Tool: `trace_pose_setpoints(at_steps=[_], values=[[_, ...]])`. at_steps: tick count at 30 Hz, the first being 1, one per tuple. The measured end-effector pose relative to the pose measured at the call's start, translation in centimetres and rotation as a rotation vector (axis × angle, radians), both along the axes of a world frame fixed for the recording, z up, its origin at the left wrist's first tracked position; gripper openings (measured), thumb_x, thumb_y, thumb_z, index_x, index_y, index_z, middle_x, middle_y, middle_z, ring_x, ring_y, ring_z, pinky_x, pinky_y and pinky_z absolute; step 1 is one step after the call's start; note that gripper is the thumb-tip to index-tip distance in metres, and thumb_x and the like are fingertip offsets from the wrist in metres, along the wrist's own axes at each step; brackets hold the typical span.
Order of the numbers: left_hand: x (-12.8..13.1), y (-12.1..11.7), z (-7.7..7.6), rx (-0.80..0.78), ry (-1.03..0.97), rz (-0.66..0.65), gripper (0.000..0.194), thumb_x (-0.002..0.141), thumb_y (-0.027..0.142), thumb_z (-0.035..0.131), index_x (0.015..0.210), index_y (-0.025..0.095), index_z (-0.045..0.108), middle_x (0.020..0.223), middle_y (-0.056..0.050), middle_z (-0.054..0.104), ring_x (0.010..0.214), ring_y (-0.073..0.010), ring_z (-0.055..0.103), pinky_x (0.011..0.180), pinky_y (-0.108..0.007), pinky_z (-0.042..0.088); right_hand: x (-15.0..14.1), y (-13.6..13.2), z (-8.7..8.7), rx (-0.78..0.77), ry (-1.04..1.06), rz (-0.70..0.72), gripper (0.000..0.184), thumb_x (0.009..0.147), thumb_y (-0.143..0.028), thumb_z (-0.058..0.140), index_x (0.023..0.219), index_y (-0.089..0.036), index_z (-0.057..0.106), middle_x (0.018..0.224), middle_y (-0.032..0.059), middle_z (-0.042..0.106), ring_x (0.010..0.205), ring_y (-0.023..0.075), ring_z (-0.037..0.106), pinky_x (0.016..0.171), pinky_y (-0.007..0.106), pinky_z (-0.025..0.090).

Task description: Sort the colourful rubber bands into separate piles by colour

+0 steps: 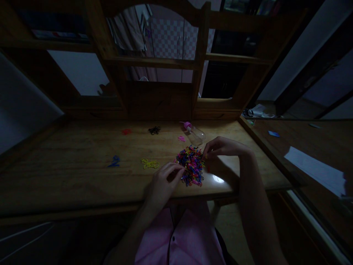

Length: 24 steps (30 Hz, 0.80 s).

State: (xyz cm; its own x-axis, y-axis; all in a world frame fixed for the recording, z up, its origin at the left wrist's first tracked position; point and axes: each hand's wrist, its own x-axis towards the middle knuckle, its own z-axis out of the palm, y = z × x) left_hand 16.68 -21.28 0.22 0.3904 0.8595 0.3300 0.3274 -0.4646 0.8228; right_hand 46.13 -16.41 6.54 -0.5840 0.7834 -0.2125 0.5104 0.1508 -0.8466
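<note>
A heap of mixed small rubber bands [192, 165] in several colours lies on the wooden desk between my hands. My left hand [163, 180] reaches its left edge, thumb and forefinger pinched; whatever is in the pinch is too small to make out. At the heap's right edge, my right hand [222, 147] bends downward with closed fingertips, and a bit of yellow rubber band [206, 156] shows at them. Sorted by colour, smaller groups lie apart: yellow bands [149, 163], blue bands [115, 161], red bands [126, 131], black bands [154, 130] and pink bands [181, 138].
A clear pump bottle [197, 135] with a pink top lies on its side just behind the heap. Wooden shelving [160, 99] rises along the back of the desk. To the right, white paper [316, 170] and a blue card [273, 134] rest on another surface.
</note>
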Motion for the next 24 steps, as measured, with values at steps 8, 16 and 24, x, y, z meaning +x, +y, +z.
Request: trace_pose_setpoints(at_steps=[8, 16, 24], values=[[-0.1, 0.0, -0.1, -0.012, -0.004, 0.001, 0.011, 0.093, 0.029, 0.057, 0.091, 0.024, 0.068, 0.098, -0.002, 0.067, 0.096, -0.018, 0.062, 0.087, -0.03, 0.048, -0.8, -0.2, -0.5, -0.143, -0.069, 0.038, 0.033, 0.072, -0.038, 0.077, 0.096, -0.017, 0.068, 0.081, 0.001, 0.07, 0.074, 0.0149, 0.064, 0.063, 0.023, 0.046], [0.0, 0.1, -0.2, 0.008, -0.011, 0.013, 0.011, 0.092, 0.026, 0.059, 0.09, 0.021, 0.068, 0.096, -0.002, 0.067, 0.093, -0.017, 0.062, 0.085, -0.028, 0.047, -0.8, 0.3, -1.1, -0.061, -0.126, 0.05, 0.034, 0.072, -0.037, 0.078, 0.097, -0.017, 0.066, 0.08, 0.0015, 0.069, 0.072, 0.0141, 0.063, 0.062, 0.022, 0.045], [0.0, 0.1, -0.3, 0.019, -0.017, 0.006, 0.01, 0.092, 0.027, 0.059, 0.091, 0.022, 0.069, 0.097, -0.001, 0.067, 0.095, -0.0163, 0.062, 0.086, -0.028, 0.046, -0.5, 0.2, -1.5, -0.108, -0.055, 0.107, 0.033, 0.077, -0.031, 0.074, 0.105, -0.018, 0.064, 0.088, 0.0021, 0.07, 0.08, 0.0154, 0.066, 0.067, 0.024, 0.049]])
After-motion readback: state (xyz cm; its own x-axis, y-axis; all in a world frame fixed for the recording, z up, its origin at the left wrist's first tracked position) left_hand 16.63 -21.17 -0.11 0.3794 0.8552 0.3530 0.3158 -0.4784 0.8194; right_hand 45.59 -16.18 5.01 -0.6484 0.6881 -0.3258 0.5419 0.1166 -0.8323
